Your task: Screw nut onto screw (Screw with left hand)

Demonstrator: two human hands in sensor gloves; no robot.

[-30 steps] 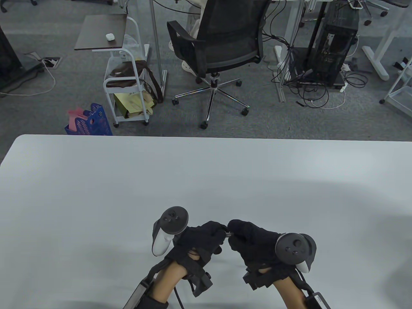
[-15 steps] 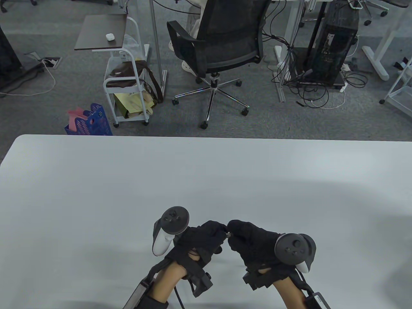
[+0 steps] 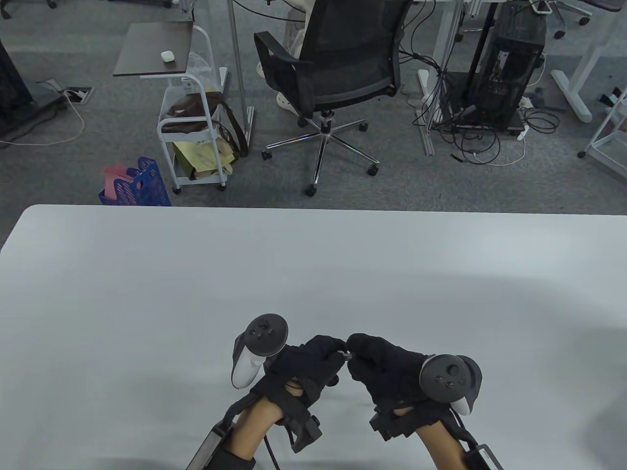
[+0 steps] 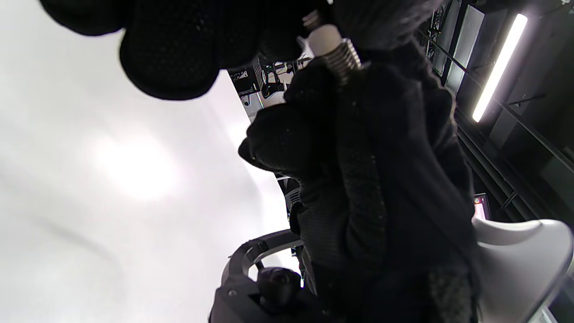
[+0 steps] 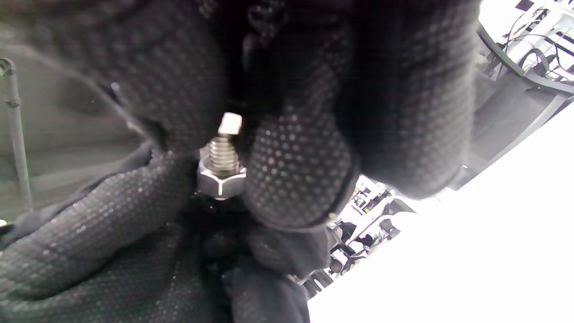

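Note:
My two gloved hands meet low in the table view, just above the white table (image 3: pixel 147 293). A small metal screw (image 3: pixel 347 356) spans the gap between their fingertips. My right hand (image 3: pixel 350 353) pinches the screw's threaded shaft (image 5: pixel 222 152). A hex nut (image 5: pixel 221 181) sits on the thread, at the fingertips of my left hand (image 3: pixel 341 353). In the left wrist view the bare thread (image 4: pixel 344 56) runs into the right glove, and my left fingers (image 4: pixel 179 49) close around its other end. The screw's head is hidden.
The table's far edge (image 3: pixel 313 209) runs across the middle of the table view. Beyond it stand an office chair (image 3: pixel 338 63), a white trolley (image 3: pixel 191 122) and a blue basket (image 3: pixel 139 188) on the floor.

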